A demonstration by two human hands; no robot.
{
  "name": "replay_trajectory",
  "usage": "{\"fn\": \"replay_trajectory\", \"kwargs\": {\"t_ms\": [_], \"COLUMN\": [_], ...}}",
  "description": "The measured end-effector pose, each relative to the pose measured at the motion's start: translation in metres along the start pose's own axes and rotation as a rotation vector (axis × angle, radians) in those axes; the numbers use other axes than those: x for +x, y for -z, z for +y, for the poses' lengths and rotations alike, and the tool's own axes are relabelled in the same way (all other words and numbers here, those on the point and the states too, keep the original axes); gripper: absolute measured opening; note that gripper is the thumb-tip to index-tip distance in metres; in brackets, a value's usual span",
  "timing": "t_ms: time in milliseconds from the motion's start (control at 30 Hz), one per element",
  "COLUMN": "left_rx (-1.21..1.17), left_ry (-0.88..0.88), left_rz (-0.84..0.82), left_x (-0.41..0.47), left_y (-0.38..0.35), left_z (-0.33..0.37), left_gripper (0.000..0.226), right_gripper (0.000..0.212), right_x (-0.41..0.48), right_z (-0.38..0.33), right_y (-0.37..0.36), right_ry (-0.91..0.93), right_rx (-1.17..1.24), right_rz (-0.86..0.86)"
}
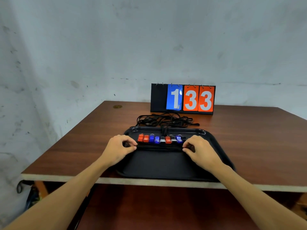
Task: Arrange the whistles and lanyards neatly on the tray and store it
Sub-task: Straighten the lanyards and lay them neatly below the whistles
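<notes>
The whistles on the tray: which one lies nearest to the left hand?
The red whistle at the row's left end, beside the left hand pinching the lanyards; every other whistle sits farther right.

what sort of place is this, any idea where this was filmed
Probably a sports equipment or storage room, though not certain: a flip scoreboard stands on a wooden table against a scuffed bare wall, behind tangled lanyards and a tray holding whistles.

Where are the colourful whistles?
The whistles lie in a row on the far half of the black tray, mid head view, just beyond the left hand and right hand.
</notes>
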State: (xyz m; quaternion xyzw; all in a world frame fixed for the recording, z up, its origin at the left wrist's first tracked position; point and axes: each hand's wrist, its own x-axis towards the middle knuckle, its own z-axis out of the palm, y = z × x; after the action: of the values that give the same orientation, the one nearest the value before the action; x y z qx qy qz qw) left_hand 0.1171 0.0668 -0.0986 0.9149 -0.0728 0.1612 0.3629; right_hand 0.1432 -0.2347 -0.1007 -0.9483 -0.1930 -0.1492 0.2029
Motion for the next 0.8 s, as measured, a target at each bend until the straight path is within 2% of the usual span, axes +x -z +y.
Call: {"fn": "replay_trajectory", "kwargs": {"t_ms": [100,267,400,467,567,700,800], "left_rx": [-0.078,-0.504,-0.673,-0.652,-0.482,-0.400,-0.381], "left_ry": [0.042,0.291,0.376,0.382,0.371,0.442,0.420], "left_rz": [0.027,0.122,0.170,0.215,0.247,0.380,0.328], "left_x": [-0.001,0.005,0.015,0.024,0.035,0.041,0.041], "left_y": [0.000,0.010,0.014,0.014,0.013,0.009,0.008], "left_z": [0.002,0.002,-0.009,-0.013,-0.020,-0.031,-0.033], "left_gripper": [0.007,0.010,0.007,0.007,0.011,0.016,0.015], "right_gripper": [0.007,0.011,0.012,0.014,0.019,0.027,0.043], "right_x": [0.000,0.006,0.028,0.041,0.060,0.086,0.104], "right_z": [-0.001,-0.010,-0.021,-0.029,-0.037,-0.043,-0.045], "right_y": [0.006,0.019,0.019,0.016,0.012,0.002,-0.006], "right_ry": [-0.017,-0.046,-0.039,-0.047,-0.097,-0.189,-0.274], "right_rx": [0.035,0.040,-0.031,-0.045,-0.029,0.002,-0.066], "right_rz": [0.044,0.115,0.123,0.118,0.072,-0.005,-0.050]}}
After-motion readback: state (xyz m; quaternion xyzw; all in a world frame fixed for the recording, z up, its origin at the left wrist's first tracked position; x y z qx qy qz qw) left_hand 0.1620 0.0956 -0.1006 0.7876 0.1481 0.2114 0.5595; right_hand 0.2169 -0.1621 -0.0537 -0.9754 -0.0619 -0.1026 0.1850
